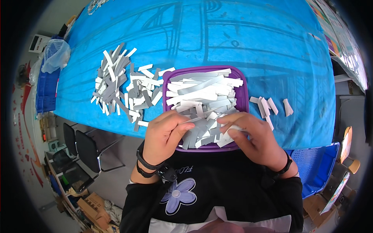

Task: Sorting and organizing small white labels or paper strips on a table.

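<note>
At nine o'clock from the tray, off the table's edge, stands a blue crate (46,93) with a clear plastic bag (56,54) bunched on its top. Black chairs (86,149) stand at about eight o'clock, below the blue cloth (272,42). On that cloth, between nine and ten o'clock, a heap of grey and white strips (110,75) lies crisscrossed; a looser scatter of short strips (143,85) spreads from it toward the tray's left side. Over the tray's seven o'clock edge, the left hand (165,130) pinches a thin pale strip (189,121) between thumb and forefinger, the strip seen nearly edge-on. Beneath both hands sits the purple tray (243,103), its long strips (202,89) layered toward twelve o'clock and shorter pieces jumbled toward six. Over its five o'clock edge, the right hand (254,136) has its fingers curled, pinching a white strip (234,128) partly hidden by them. Just off the tray at three o'clock lie a few white strips (265,108), with a small bunch (288,108) farther out. Another blue crate (314,171) stands at four o'clock.
</note>
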The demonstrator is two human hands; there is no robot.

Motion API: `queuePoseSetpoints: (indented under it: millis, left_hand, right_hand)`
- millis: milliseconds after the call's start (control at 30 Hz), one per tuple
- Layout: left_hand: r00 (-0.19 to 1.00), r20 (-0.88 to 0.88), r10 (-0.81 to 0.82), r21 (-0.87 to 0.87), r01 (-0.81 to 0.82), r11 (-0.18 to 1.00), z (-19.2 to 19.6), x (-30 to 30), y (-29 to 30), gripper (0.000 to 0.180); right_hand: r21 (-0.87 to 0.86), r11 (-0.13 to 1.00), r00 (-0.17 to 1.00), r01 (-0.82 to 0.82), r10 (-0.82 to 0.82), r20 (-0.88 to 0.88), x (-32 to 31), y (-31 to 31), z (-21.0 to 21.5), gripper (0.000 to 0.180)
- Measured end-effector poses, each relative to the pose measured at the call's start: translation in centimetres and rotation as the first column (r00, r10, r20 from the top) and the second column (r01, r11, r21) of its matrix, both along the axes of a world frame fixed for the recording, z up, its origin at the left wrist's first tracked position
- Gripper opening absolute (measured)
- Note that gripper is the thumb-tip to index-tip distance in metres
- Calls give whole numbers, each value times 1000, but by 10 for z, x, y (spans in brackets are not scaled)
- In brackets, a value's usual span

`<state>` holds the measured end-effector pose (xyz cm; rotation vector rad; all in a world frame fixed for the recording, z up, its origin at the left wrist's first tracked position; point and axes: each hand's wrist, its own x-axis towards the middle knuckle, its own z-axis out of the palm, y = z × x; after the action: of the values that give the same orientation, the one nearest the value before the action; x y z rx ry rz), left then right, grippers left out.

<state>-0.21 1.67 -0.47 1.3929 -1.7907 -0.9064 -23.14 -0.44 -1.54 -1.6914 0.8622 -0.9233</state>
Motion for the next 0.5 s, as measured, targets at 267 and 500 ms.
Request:
queuePoseSetpoints:
  millis: [267,500]
  left_hand:
    - [998,52,-39,-49,41,998,-1,-6,1,16]
    - [997,51,-54,50,51,997,-6,-4,2,12]
  right_hand:
    - [316,942,990,-112,76,123,2,0,-2,15]
    - [25,995,985,-94,96,-142,7,0,6,11]
